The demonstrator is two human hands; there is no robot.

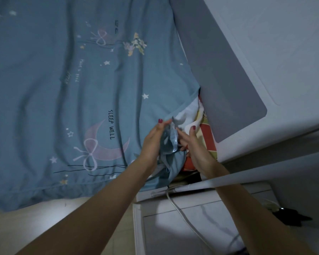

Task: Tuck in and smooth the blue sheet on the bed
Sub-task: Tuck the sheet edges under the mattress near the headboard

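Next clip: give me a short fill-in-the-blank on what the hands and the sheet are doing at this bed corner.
1. Both hands, the left hand and the right hand, hold a bunched corner of the ____ sheet.
2. The words printed beside the moon read SLEEP ____.
3. The fingernails are painted ____.

Missing words: blue; WELL; red

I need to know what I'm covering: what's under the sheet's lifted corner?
Under the blue sheet corner, white fabric and a red-and-yellow patterned layer show. Elsewhere, the sheet hides everything beneath.
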